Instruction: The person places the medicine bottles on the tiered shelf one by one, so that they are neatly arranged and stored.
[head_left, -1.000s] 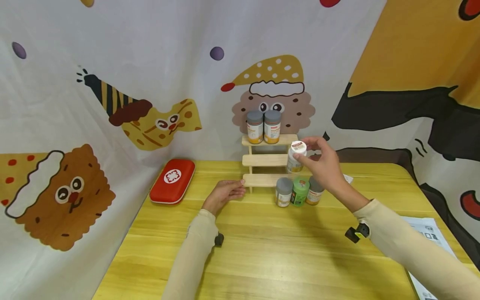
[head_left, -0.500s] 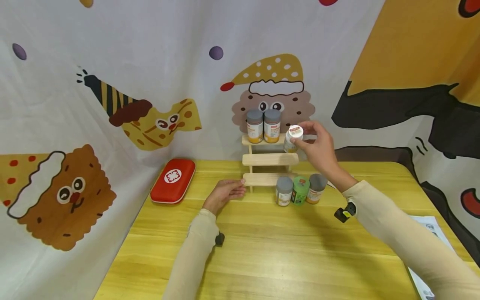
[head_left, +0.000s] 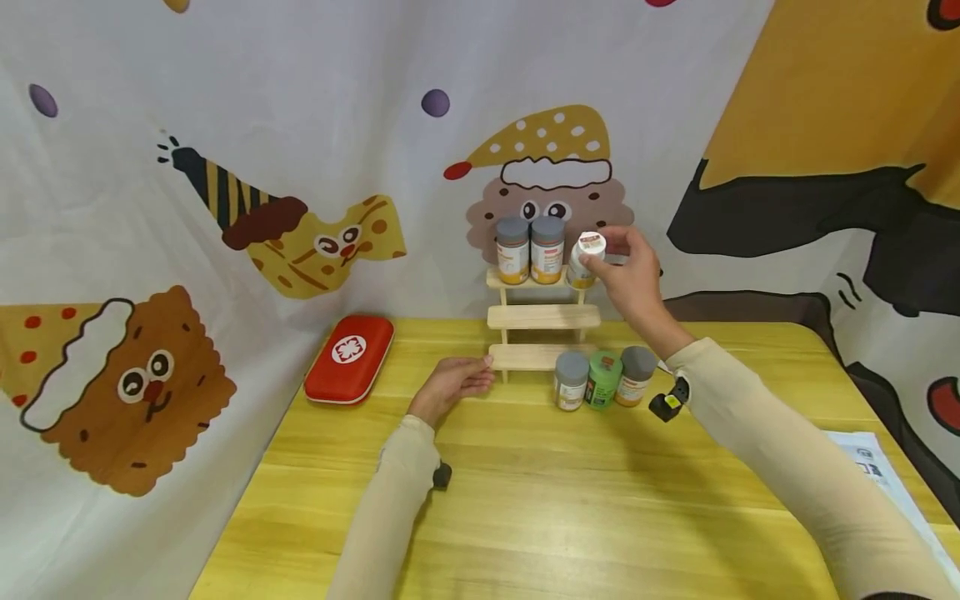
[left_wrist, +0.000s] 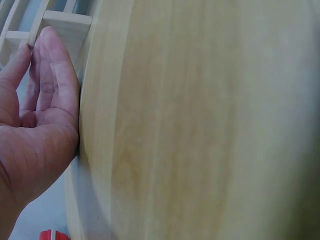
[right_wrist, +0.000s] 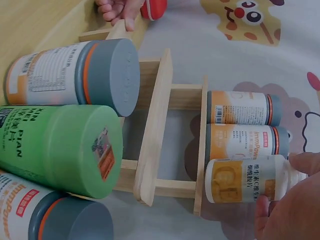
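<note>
My right hand (head_left: 633, 271) pinches a white pill bottle (head_left: 585, 265) near its cap, between thumb and fingers. The bottle's base meets the top board of a small three-step wooden rack (head_left: 543, 317), as the right wrist view shows. Beside it on that board stand two grey-capped bottles (head_left: 513, 252) with white and orange labels. At the rack's lower left end, my left hand (head_left: 453, 385) grips the tip of the lowest board between thumb and fingers. In the left wrist view, the left hand's fingers (left_wrist: 57, 70) lie along the tabletop.
In front of the rack's right side stand two more grey-capped bottles (head_left: 572, 382) with a green bottle (head_left: 603, 381) between them. A red zip case (head_left: 348, 358) lies to the left. Printed sheets (head_left: 873, 467) lie at the right edge. A patterned cloth (head_left: 300, 100) hangs behind the table.
My right hand has raised the white pill bottle from beside the middle step to the top board, right of the two grey-capped bottles. The left hand has stayed at the rack.
</note>
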